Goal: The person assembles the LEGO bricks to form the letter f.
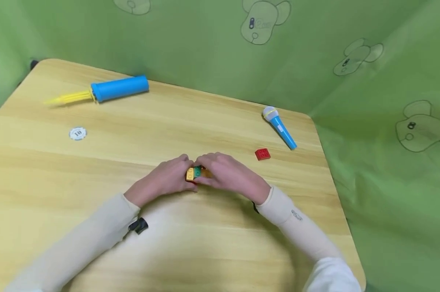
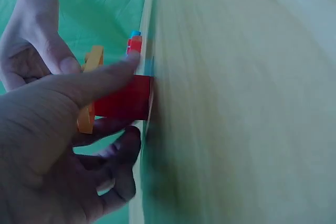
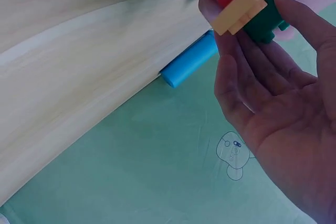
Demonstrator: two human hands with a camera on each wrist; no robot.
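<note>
Near the middle of the table, both hands meet around a small stack of toy building bricks. My left hand (image 1: 165, 177) grips its red brick (image 2: 123, 98) between thumb and fingers. On the red brick sits a yellow-orange brick (image 3: 239, 11), with a green brick (image 3: 264, 20) beside it. My right hand (image 1: 228, 172) pinches the green brick between thumb and fingers. In the head view the fingers cover much of the stack; whether the green brick is fully seated cannot be told.
A separate red brick (image 1: 262, 154) lies to the right, near a blue toy microphone (image 1: 282, 129). At the back left lies a blue pump (image 1: 121, 88) with a yellow end; a round chip (image 1: 78, 133) marked 10 lies before it. Green cloth (image 1: 190, 44) hangs behind the table (image 1: 205, 251).
</note>
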